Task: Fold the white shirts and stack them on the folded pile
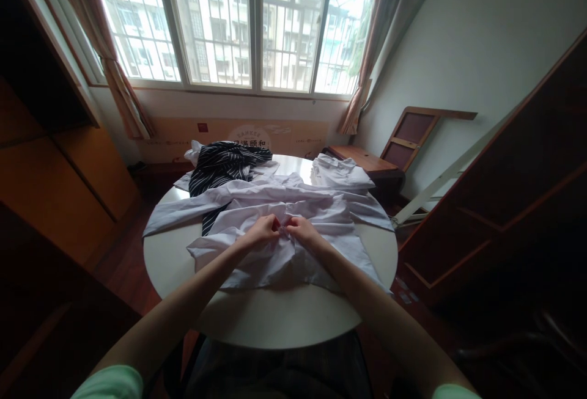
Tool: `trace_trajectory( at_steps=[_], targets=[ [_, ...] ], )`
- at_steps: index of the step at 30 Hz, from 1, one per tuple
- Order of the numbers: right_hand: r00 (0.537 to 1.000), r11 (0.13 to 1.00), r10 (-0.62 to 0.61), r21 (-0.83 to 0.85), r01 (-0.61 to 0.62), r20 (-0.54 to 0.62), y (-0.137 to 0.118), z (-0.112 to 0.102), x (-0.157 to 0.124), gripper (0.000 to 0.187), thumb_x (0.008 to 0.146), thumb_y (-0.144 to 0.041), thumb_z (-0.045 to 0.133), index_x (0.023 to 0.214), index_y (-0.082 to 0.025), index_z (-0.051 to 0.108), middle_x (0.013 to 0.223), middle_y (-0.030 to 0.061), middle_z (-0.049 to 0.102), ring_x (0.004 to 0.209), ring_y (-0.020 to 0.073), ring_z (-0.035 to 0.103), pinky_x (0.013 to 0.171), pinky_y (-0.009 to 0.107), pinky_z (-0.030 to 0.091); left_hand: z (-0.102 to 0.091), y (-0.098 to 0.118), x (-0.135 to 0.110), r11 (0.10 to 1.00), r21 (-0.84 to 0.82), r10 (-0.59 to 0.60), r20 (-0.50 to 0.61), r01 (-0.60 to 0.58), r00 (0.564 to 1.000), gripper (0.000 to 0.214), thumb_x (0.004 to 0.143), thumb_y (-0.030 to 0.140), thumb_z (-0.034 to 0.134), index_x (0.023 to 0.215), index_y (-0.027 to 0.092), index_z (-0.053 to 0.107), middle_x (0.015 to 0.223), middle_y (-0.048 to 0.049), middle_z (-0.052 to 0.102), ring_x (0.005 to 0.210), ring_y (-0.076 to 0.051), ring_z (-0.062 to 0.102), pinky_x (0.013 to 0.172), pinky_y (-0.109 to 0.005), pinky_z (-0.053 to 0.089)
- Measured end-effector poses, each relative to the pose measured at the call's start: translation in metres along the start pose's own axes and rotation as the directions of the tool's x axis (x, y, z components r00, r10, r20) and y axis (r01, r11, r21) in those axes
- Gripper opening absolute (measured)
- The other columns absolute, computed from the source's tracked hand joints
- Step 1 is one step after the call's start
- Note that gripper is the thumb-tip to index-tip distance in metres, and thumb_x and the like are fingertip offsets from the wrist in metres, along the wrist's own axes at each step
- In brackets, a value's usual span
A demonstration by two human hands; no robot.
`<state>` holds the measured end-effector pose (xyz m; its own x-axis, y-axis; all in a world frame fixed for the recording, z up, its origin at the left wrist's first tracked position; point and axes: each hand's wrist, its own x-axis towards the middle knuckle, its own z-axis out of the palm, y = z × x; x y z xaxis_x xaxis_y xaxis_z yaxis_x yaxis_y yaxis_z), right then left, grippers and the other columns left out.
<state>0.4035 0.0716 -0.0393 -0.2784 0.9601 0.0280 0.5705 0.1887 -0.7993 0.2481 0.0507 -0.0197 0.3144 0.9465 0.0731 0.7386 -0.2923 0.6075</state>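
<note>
View: the head camera is looking forward and down across a round table toward a bright window.
White shirt: the white shirt is lying spread and rumpled across the middle of the round white table. One sleeve is trailing out to the left, and the lower edge is reaching toward the person.
Why it is lying so: by my judgement, the tabletop is bearing the cloth's weight. That is leaving the shirt's centre straight ahead, within easy reach of both hands.
Left hand: the left hand is resting knuckles-up on the shirt's centre, almost touching the other hand.
Right hand: the right hand is mirroring it from the other side.
Fingers: both sets are curling closed and seem to be pinching a small fold of the shirt's cloth between them. A tiny red spot is showing between the hands, too small to identify.
Why they are holding so: the close, two-sided pinch is suggesting fine work on one small spot of fabric.
Arms: both bare forearms are stretching forward and angling inward, forming a narrow V. Pale green sleeves are showing at the lower corners.
Behind the shirt: a dark striped garment is lying at the far left, partly under the shirt. A folded white garment is sitting at the far right.
Room: dark wooden furniture is standing on either side.
</note>
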Motion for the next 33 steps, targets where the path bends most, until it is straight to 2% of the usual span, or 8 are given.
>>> trace_trajectory(
  at_steps=[4, 9, 11, 15, 19, 23, 28, 33],
  targets=[
    [0.995, 0.968, 0.096, 0.234, -0.093, 0.001, 0.002, -0.002, 0.003, 0.015, 0.062, -0.010, 0.049, 0.064, -0.015, 0.063, 0.056, -0.0021, 0.061, 0.054, 0.0112, 0.053, 0.054, 0.020, 0.040, 0.001, 0.012, -0.005, 0.996, -0.057, 0.052, -0.186, -0.063, 0.981, 0.010, 0.070, 0.013, 0.054, 0.079, 0.015, 0.057, 0.071, -0.0012, 0.061, 0.066, -0.014, 0.057, 0.061, -0.023, 0.043],
    [0.988, 0.919, 0.155, 0.368, -0.143, -0.003, 0.006, -0.001, 0.006, 0.011, 0.059, -0.011, 0.048, 0.056, -0.015, 0.058, 0.049, -0.0033, 0.054, 0.049, 0.0101, 0.048, 0.053, 0.021, 0.038, 0.006, 0.021, -0.008, 0.973, -0.119, 0.136, -0.399, -0.199, 0.907, 0.016, 0.073, 0.011, 0.052, 0.088, 0.015, 0.056, 0.077, -0.0033, 0.062, 0.072, -0.014, 0.057, 0.068, -0.025, 0.045],
    [0.988, 0.903, 0.155, 0.406, -0.139, -0.004, 0.009, -0.001, 0.006, 0.010, 0.059, -0.012, 0.048, 0.057, -0.015, 0.058, 0.049, -0.0034, 0.054, 0.049, 0.0101, 0.049, 0.053, 0.021, 0.039, 0.011, 0.020, -0.008, 0.967, -0.150, 0.128, -0.415, -0.206, 0.901, 0.020, 0.073, 0.011, 0.051, 0.092, 0.015, 0.056, 0.078, -0.0034, 0.062, 0.072, -0.014, 0.058, 0.070, -0.026, 0.046],
    [0.986, 0.872, 0.162, 0.472, -0.130, -0.027, 0.009, -0.003, 0.005, 0.013, 0.059, -0.016, 0.047, 0.059, -0.015, 0.059, 0.051, -0.0031, 0.056, 0.052, 0.0109, 0.050, 0.056, 0.022, 0.041, 0.025, 0.011, -0.008, 0.958, -0.245, 0.055, -0.353, -0.149, 0.934, 0.016, 0.073, 0.014, 0.054, 0.089, 0.015, 0.056, 0.081, -0.0037, 0.064, 0.073, -0.014, 0.060, 0.071, -0.026, 0.047],
    [0.981, 0.883, 0.176, 0.453, -0.119, -0.084, 0.006, -0.006, 0.004, 0.014, 0.058, -0.018, 0.046, 0.058, -0.015, 0.059, 0.050, -0.0031, 0.055, 0.051, 0.0108, 0.049, 0.054, 0.022, 0.040, 0.034, 0.004, -0.010, 0.948, -0.292, 0.023, -0.328, -0.124, 0.944, 0.012, 0.072, 0.015, 0.054, 0.083, 0.015, 0.057, 0.082, -0.0039, 0.065, 0.073, -0.014, 0.060, 0.070, -0.025, 0.047],
    [0.984, 0.910, 0.146, 0.405, -0.092, -0.104, 0.002, -0.007, 0.000, 0.013, 0.058, -0.018, 0.047, 0.059, -0.015, 0.060, 0.051, -0.0032, 0.056, 0.052, 0.0107, 0.049, 0.054, 0.022, 0.039, 0.036, 0.003, -0.010, 0.939, -0.308, 0.030, -0.370, -0.153, 0.929, 0.012, 0.071, 0.017, 0.055, 0.083, 0.017, 0.056, 0.080, -0.0029, 0.065, 0.069, -0.013, 0.059, 0.067, -0.025, 0.047],
    [0.973, 0.965, 0.048, 0.262, 0.012, -0.224, -0.002, -0.009, -0.005, 0.011, 0.060, -0.022, 0.050, 0.054, -0.017, 0.057, 0.051, -0.0033, 0.054, 0.053, 0.0108, 0.048, 0.055, 0.022, 0.037, 0.040, 0.003, -0.011, 0.930, -0.303, 0.042, -0.475, -0.209, 0.879, 0.011, 0.070, 0.016, 0.056, 0.081, 0.019, 0.054, 0.075, -0.0006, 0.064, 0.067, -0.013, 0.059, 0.065, -0.025, 0.047],
    [0.961, 0.990, 0.008, 0.139, 0.032, -0.277, -0.007, -0.012, -0.010, 0.010, 0.060, -0.023, 0.050, 0.055, -0.017, 0.057, 0.053, -0.0022, 0.055, 0.056, 0.0121, 0.050, 0.055, 0.023, 0.036, 0.038, 0.006, -0.013, 0.935, -0.241, 0.074, -0.585, -0.260, 0.808, 0.012, 0.071, 0.013, 0.056, 0.081, 0.019, 0.055, 0.075, -0.0006, 0.062, 0.068, -0.014, 0.058, 0.066, -0.026, 0.047]
  ],
)
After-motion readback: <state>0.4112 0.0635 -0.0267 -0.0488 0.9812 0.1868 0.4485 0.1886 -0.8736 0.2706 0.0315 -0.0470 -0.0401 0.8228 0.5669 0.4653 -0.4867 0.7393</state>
